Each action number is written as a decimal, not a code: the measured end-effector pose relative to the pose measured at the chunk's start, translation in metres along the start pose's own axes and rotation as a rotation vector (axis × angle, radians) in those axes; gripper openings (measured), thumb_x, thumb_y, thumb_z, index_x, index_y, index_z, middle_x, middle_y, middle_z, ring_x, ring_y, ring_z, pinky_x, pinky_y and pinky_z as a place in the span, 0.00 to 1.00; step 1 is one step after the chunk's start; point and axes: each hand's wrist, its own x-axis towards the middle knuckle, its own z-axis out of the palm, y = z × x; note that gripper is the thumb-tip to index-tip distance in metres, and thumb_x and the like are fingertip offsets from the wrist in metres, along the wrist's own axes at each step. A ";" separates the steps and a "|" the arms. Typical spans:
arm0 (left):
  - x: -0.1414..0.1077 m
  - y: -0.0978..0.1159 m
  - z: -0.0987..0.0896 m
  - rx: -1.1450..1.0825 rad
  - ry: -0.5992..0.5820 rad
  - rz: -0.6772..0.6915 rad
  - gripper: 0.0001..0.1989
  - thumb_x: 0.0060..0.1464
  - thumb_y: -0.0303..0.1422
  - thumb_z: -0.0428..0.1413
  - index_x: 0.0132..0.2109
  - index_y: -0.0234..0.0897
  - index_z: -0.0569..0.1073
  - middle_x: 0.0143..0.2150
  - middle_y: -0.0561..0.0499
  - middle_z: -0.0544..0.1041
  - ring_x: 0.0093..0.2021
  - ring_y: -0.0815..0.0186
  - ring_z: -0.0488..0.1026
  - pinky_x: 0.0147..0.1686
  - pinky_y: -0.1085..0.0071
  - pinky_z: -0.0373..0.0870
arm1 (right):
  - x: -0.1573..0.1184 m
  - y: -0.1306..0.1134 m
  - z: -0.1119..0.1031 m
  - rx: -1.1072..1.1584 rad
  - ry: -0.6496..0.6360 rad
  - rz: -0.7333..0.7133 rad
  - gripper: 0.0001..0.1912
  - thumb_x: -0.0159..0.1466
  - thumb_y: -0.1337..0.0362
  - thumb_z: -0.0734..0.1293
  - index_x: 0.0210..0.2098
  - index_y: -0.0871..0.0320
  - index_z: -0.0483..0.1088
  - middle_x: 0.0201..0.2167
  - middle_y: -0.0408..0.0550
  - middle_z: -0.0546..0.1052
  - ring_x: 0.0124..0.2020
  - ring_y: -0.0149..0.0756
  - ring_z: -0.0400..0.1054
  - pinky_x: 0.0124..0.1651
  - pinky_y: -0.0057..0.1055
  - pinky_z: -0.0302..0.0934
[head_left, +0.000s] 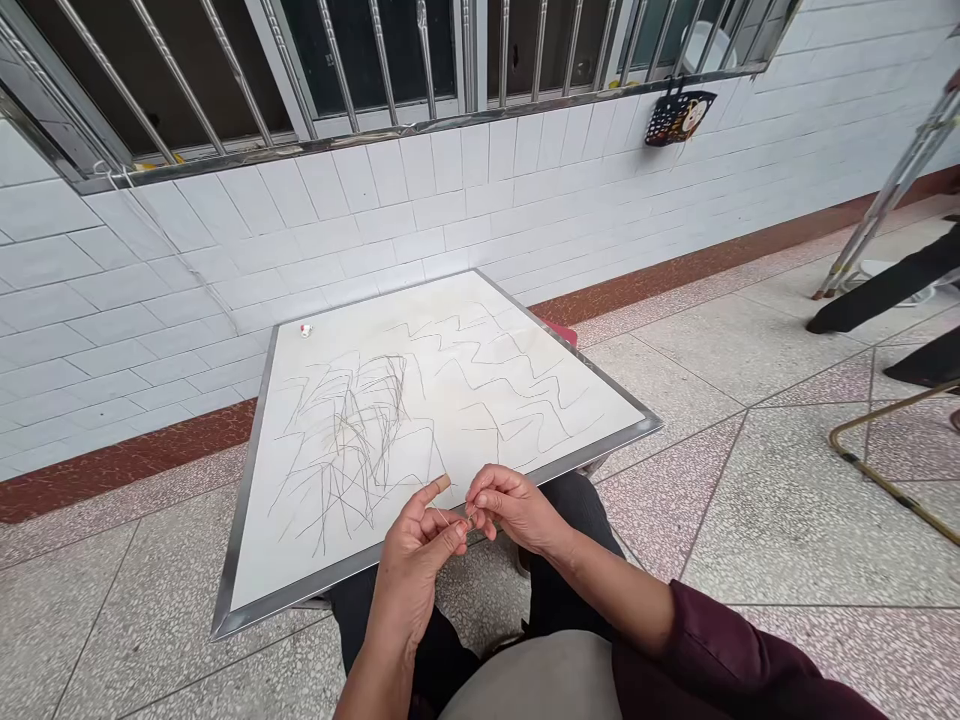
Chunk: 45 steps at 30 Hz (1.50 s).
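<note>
My left hand (416,565) and my right hand (521,508) meet just over the table's near edge. Each pinches a thin strand between thumb and fingertips; whether it is wire or thread is too fine to tell. A tan band wraps the tip of my raised left index finger, and a pale bit of strand runs below it. In front lies a low white table (255,570) with a metal rim. A tangle of thin dark bent strands (367,420) covers its left half, and separate zigzag strands (551,390) are spread on the right.
At the table's far left corner lies a small white and red item (306,330). Behind stands a white tiled wall (375,225) with a barred window, a dark basket (679,115) hanging from it. On the right are a person's dark-clad legs (900,280) and metal frame legs (885,210).
</note>
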 end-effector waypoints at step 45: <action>0.004 0.002 -0.010 0.173 -0.072 -0.054 0.35 0.48 0.36 0.64 0.62 0.34 0.66 0.31 0.50 0.77 0.30 0.67 0.68 0.36 0.68 0.65 | 0.001 -0.056 -0.029 -0.644 -0.264 -0.132 0.07 0.61 0.59 0.71 0.33 0.58 0.76 0.32 0.44 0.69 0.24 0.24 0.66 0.22 0.20 0.65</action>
